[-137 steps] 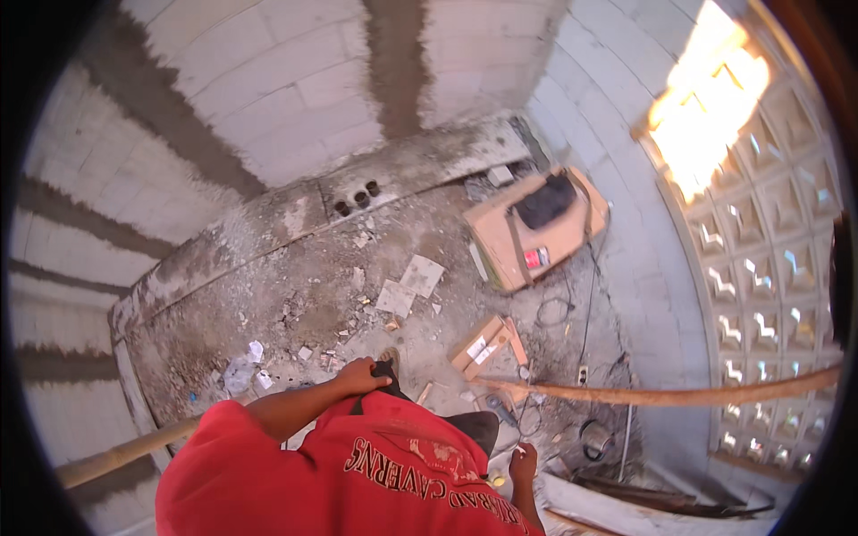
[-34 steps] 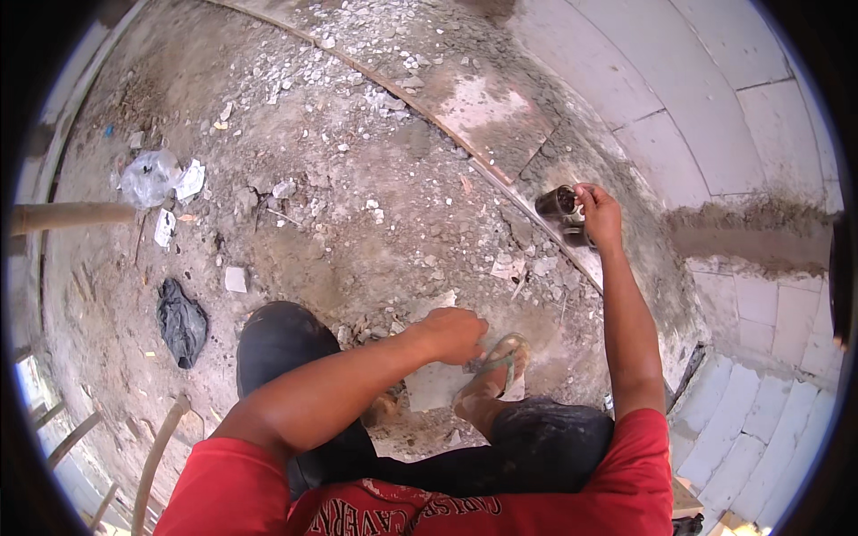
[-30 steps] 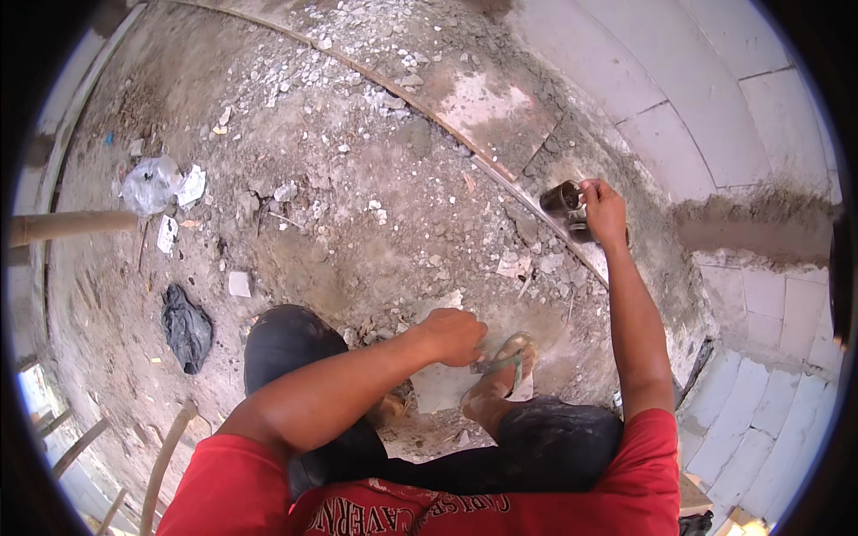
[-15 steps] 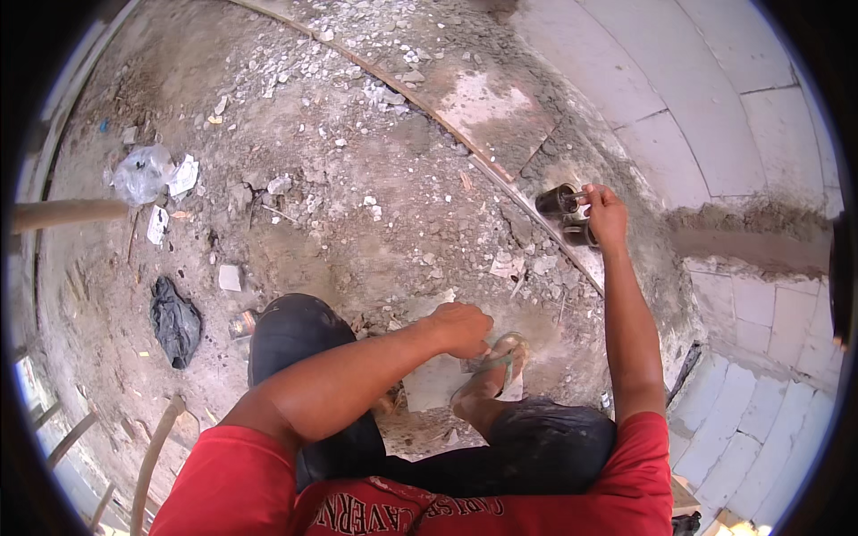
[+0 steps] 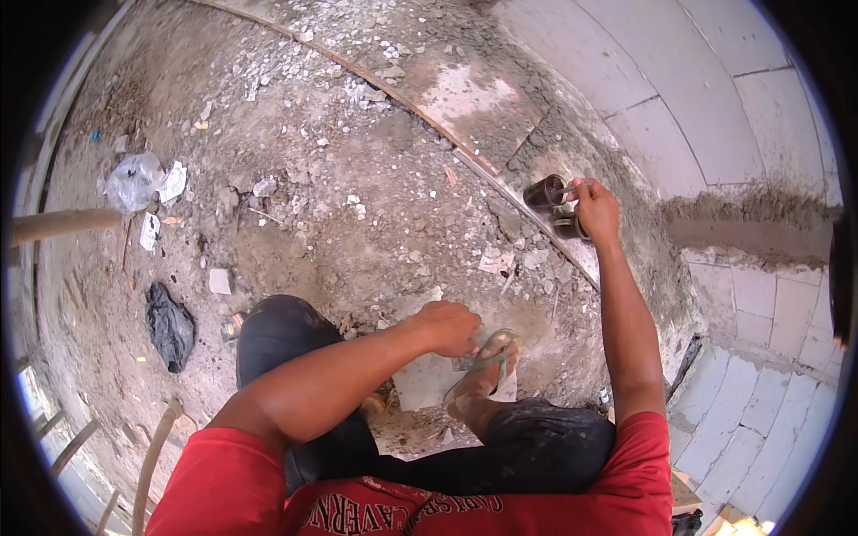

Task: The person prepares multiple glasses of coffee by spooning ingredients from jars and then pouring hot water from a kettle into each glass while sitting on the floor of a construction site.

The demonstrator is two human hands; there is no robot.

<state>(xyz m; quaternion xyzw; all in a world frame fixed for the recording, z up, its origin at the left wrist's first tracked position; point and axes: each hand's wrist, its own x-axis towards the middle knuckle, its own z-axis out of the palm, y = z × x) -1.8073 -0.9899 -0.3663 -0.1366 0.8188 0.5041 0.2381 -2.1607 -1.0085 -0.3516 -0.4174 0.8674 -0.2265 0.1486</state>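
Note:
Two dark mugs stand close together on the ground at the right, beside a narrow board edge. The farther mug shows its mouth; the nearer mug is partly covered by my right hand. That hand pinches a thin spoon-like handle that reaches into the farther mug; its other end is hidden. My left forearm lies across my left knee. Over the gap by my sandalled foot, my left hand hangs with curled fingers, and whatever they may hold is hidden.
Rubble and white chips cover the dirt floor. A pale block wall rises at the right. At the left lie a clear plastic bag, a crumpled black bag and paper scraps. A wooden pole juts in from the left.
The whole view has shifted slightly, so the ground and mugs sit a little further left. My right hand stays at the mugs; my left hand has drawn back slightly from the foot.

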